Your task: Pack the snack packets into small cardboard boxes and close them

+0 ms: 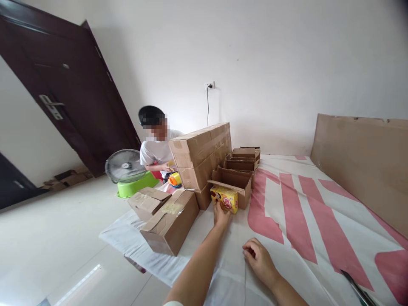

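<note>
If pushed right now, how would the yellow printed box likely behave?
The yellow printed box looks fairly stiff, given its straight edges and flat faces. Those flat sides should make it slide or tip, not roll. Pushed away from the left hand, it would probably meet the open cardboard box behind.

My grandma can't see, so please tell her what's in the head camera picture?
A person's left hand touches a yellow box before open cardboard boxes on a patterned cloth; the right hand is curled nearby. Another person is beyond stacked boxes.
</note>
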A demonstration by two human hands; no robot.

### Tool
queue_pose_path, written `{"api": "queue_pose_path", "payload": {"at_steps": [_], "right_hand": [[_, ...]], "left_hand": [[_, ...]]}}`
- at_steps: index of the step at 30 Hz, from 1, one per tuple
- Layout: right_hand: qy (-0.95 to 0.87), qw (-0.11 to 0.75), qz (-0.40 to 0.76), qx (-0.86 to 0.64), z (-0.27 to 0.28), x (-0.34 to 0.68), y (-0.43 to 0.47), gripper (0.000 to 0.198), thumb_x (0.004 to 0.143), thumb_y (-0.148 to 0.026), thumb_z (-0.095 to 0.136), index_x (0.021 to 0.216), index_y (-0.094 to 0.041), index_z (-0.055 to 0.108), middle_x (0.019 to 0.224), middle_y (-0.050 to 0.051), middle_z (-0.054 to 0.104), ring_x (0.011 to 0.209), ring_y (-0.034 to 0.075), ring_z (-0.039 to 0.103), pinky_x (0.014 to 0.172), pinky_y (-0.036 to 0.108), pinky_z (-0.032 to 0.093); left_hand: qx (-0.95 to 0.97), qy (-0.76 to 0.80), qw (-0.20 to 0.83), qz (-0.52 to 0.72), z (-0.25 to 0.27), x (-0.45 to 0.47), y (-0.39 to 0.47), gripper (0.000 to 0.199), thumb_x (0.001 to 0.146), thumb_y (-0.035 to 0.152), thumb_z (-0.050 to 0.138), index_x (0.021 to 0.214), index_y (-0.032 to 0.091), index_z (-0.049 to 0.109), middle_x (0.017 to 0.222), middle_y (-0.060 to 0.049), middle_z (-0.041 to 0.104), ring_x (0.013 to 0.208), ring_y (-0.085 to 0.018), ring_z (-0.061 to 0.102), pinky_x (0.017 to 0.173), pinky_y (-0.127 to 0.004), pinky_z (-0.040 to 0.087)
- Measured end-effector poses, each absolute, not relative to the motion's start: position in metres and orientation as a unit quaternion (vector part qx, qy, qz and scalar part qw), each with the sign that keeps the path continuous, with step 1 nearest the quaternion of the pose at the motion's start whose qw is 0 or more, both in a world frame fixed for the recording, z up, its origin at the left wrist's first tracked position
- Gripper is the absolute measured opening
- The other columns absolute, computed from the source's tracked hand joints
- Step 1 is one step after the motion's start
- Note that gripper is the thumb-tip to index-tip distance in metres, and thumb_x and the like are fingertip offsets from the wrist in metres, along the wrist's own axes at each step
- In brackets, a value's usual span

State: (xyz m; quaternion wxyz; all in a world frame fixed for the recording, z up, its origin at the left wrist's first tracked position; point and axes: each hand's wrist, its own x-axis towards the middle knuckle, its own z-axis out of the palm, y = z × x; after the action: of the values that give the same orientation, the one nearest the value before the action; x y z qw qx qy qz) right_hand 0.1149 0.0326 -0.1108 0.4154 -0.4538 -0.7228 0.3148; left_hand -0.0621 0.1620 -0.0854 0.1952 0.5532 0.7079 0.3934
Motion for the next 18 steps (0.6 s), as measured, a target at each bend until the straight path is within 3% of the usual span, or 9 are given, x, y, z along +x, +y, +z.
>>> {"api": "queue_pose_path", "payload": {"at_steps": [3,6,9,12,15,18], "right_hand": [[-0.730,0.409,0.315,-0.449,-0.116,0.116,0.035,0.015,0.084,-0.023,0.047,0.087,-0.020,0.061,0.089,0.005,0.061,0.078,0.019,0.060,0.074,0.032,0.049],[-0.734,0.402,0.321,-0.443,-0.122,0.117,0.037,0.015,0.084,-0.027,0.048,0.087,-0.020,0.062,0.090,0.006,0.062,0.080,0.020,0.060,0.075,0.034,0.049],[-0.736,0.400,0.324,-0.440,-0.125,0.118,0.039,0.015,0.085,-0.029,0.048,0.086,-0.021,0.061,0.092,0.008,0.062,0.088,0.022,0.060,0.081,0.036,0.048],[-0.737,0.395,0.327,-0.440,-0.124,0.120,0.039,0.016,0.086,-0.030,0.047,0.087,-0.022,0.061,0.093,0.007,0.062,0.089,0.023,0.060,0.082,0.037,0.047],[-0.737,0.377,0.337,-0.449,-0.120,0.120,0.037,0.017,0.086,-0.031,0.046,0.087,-0.022,0.062,0.092,0.006,0.061,0.082,0.021,0.060,0.076,0.035,0.048],[-0.736,0.369,0.338,-0.456,-0.118,0.119,0.036,0.017,0.086,-0.031,0.047,0.084,-0.022,0.062,0.090,0.005,0.061,0.079,0.020,0.059,0.073,0.035,0.048]], "left_hand": [[0.620,0.661,0.211,0.366,-0.091,-0.067,0.149,0.065,0.068,0.016,0.073,0.129,0.015,0.049,0.147,-0.016,0.043,0.140,-0.028,0.035,0.114,-0.037,0.030],[0.663,0.634,0.215,0.336,-0.097,-0.067,0.127,0.046,0.068,0.015,0.071,0.113,0.012,0.063,0.140,-0.016,0.051,0.137,-0.030,0.040,0.116,-0.040,0.027],[0.683,0.620,0.216,0.320,-0.097,-0.068,0.099,0.036,0.067,0.017,0.073,0.103,0.013,0.067,0.129,-0.016,0.059,0.128,-0.030,0.048,0.112,-0.043,0.035],[0.702,0.596,0.205,0.331,-0.081,-0.081,0.066,0.038,0.073,0.019,0.068,0.111,0.017,0.063,0.127,-0.012,0.061,0.120,-0.024,0.055,0.105,-0.040,0.043],[0.711,0.587,0.116,0.370,-0.050,-0.115,0.033,0.038,0.081,0.023,0.062,0.119,0.021,0.058,0.140,-0.010,0.051,0.138,-0.026,0.037,0.117,-0.046,0.025],[0.608,0.678,-0.105,0.401,-0.017,-0.164,0.013,0.045,0.080,0.035,0.067,0.122,0.024,0.057,0.149,-0.012,0.040,0.146,-0.035,0.020,0.117,-0.057,0.015]]}}
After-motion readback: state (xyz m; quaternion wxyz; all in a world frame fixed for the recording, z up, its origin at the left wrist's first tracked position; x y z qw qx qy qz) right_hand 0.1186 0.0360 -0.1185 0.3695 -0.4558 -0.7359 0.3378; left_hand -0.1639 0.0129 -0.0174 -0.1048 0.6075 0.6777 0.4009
